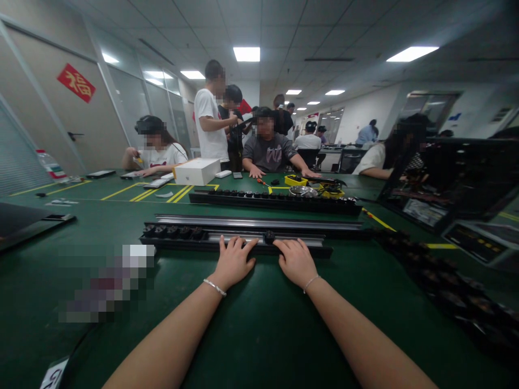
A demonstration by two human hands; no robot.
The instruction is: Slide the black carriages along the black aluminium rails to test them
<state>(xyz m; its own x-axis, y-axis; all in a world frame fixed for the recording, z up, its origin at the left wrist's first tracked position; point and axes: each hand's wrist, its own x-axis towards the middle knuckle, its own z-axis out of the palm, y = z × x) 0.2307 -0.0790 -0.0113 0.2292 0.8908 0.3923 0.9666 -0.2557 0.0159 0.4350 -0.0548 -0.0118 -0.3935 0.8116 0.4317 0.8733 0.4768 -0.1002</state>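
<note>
Fingers on the left hand (pixel 235 263) and right hand (pixel 298 263) are loosely spread, not clenched, resting at the nearest black rail (pixel 265 250). Small black block (pixel 269 236) sits in it between the hands, close to both index fingertips; can't tell if they touch. More blocks (pixel 172 232) line its left end. Second rail (pixel 259 222) right behind, white box (pixel 197 172) farther back on the green table (pixel 259 324).

Green rules the desk (pixel 259 335), slashed with yellow stripes (pixel 180 194), and here's the near rail (pixel 194 246), black with a silvery channel (pixel 314 241), its blocks (pixel 172 232) black too! White on the box (pixel 197 172), yellow on the tray (pixel 292 183), and a red diamond sign (pixel 76 82) showing its golden character (pixel 77 84)!
</note>
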